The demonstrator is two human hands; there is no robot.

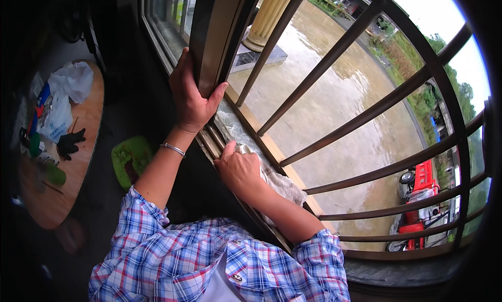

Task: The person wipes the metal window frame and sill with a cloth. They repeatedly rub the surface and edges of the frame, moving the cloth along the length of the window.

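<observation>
My left hand (196, 96) grips the lower end of the brown sliding window sash (211, 39), with the thumb on one side and the fingers on the other. Just below it, my right hand (239, 168) presses on a whitish, dirty cloth (280, 184) at the window track (213, 139). The index finger points into the track's grooves. The cloth spreads along the sill under my right wrist, beside the wooden-coloured outer frame strip (270, 147).
Brown metal window bars (325, 74) stand just beyond the sill. Outside are a wet paved yard, a column (268, 20) and a red three-wheeled vehicle (419, 208). Indoors at left, an oval wooden table (84, 145) holds plastic bags and a black glove (71, 144); a green basin (129, 157) sits nearby.
</observation>
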